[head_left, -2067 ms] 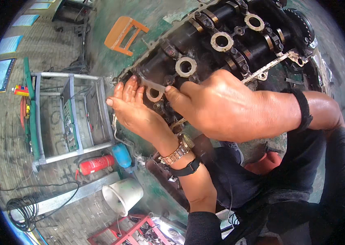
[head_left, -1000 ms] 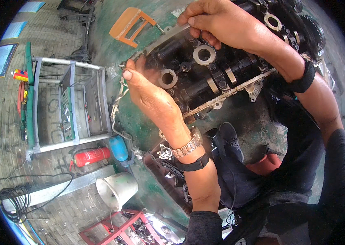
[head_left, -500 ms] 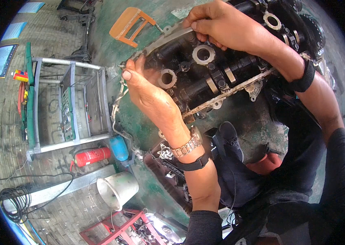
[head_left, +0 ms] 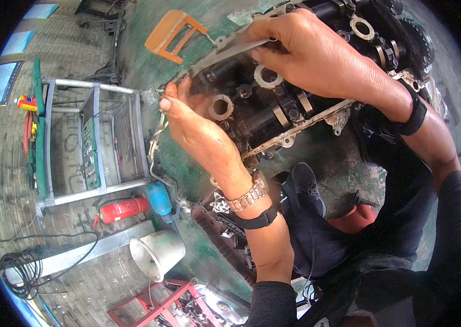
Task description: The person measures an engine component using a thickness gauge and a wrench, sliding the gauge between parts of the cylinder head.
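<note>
A black, oily engine cylinder head (head_left: 252,122), with camshafts and pale ring-shaped openings along it, lies in front of me. Along its far edge runs a thin grey strip (head_left: 217,56); whether it is loose or part of the rim I cannot tell. My left hand (head_left: 200,125) is at the left far corner, thumb and fingers curled together; what they pinch is hidden. My right hand (head_left: 298,49) reaches over the far edge, its thumb and forefinger closing on the strip's right part. A toothed wheel (head_left: 417,41) sits at the engine's right end.
An orange wooden stool (head_left: 170,35) stands beyond. At left are a metal rack (head_left: 94,193) with tools, a red fire extinguisher (head_left: 124,210), a blue bottle (head_left: 159,198) and a white bucket (head_left: 157,253). A crate of parts (head_left: 208,223) and a red container (head_left: 353,218) lie near my legs.
My right hand has shifted slightly nearer and turned, its forefinger now reaching over the far edge with the thumb inside. The left hand and the cylinder head appear slightly further left.
</note>
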Demonstrator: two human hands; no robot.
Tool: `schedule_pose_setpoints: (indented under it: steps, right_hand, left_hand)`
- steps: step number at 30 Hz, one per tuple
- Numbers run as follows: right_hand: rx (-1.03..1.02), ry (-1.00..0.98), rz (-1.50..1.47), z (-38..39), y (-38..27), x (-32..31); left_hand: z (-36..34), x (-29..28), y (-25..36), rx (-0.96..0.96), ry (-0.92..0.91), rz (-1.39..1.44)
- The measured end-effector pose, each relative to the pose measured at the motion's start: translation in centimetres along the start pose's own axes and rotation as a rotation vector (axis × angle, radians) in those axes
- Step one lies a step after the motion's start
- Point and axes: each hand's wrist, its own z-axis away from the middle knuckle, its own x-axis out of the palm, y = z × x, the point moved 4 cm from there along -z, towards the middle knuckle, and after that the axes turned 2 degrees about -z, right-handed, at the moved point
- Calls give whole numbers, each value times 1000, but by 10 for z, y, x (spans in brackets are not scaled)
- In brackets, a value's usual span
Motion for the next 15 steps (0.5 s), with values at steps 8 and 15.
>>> schedule_pose_setpoints:
  steps: [8, 15]
  right_hand:
    - [-73, -192, 288, 12, -8, 5]
    - [-181, -224, 348, 27, -33, 16]
  left_hand:
    - [-6, -4, -10, 3, 21, -8]
    - [-7, -2, -8, 7, 26, -22]
